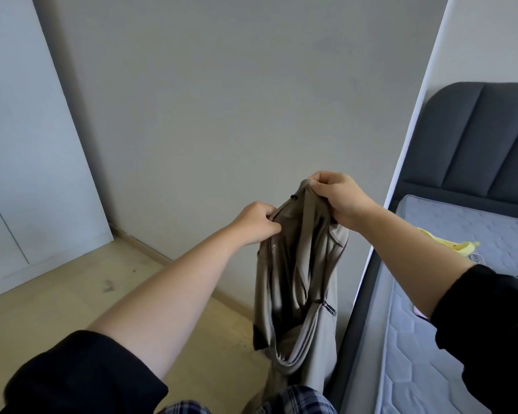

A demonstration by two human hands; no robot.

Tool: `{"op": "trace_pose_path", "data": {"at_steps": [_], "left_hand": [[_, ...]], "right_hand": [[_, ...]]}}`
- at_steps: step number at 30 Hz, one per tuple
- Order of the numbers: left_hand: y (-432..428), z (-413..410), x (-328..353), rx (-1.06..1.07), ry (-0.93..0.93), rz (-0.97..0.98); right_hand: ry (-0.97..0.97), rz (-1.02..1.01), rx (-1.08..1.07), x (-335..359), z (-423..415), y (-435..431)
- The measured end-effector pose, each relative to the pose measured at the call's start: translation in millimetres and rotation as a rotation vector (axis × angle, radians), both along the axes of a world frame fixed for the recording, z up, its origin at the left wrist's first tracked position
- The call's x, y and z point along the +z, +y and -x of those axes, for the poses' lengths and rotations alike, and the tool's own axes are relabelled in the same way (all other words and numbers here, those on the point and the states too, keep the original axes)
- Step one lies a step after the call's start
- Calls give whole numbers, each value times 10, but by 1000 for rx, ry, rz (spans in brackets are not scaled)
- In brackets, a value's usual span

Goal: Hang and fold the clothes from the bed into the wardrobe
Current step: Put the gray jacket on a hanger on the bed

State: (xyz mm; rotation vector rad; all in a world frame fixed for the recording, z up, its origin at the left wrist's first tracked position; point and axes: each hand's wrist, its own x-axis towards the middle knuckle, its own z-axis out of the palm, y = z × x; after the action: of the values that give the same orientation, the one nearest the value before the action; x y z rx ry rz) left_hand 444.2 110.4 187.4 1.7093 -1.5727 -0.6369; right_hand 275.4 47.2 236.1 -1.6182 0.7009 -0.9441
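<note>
well, from my remote seat i count two hands, and both are busy: the left hand [257,224] is curled and pinching the upper edge of one grey-beige garment [299,279], and the right hand [338,195], a little higher, is clenched on the bunched top of the same piece. it hangs in the air between them, folds drooping down toward the plaid fabric [296,401] at the bottom of my view, just beside the bed's dark frame [368,294] and in front of the grey wall [222,100]

i count two dark zip pulls on it, one near the top [293,198] and one lower down [329,307]. a small pale mark [273,248] on the cloth is too small for me to read, so i can give no brand

two black sleeves [81,375] are pushed up the forearms. on the quilted blue-grey mattress [431,339] lies one yellow item [458,245], well apart from the hands. the padded headboard [467,135] shows three panels. one pale flat panel [27,144] stands at the left, above the wooden floor [57,297]
</note>
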Motion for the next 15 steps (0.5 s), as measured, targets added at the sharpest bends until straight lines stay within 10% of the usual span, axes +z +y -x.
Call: {"op": "trace_pose_path", "data": {"at_steps": [5,15], "left_hand": [[-6,-52,18,-293,467,-280],[-215,180,-133,-138,-107,-142]], "right_hand": [[24,-14,68,13,199,-86],[78,33,2,-70,168,-56]]}}
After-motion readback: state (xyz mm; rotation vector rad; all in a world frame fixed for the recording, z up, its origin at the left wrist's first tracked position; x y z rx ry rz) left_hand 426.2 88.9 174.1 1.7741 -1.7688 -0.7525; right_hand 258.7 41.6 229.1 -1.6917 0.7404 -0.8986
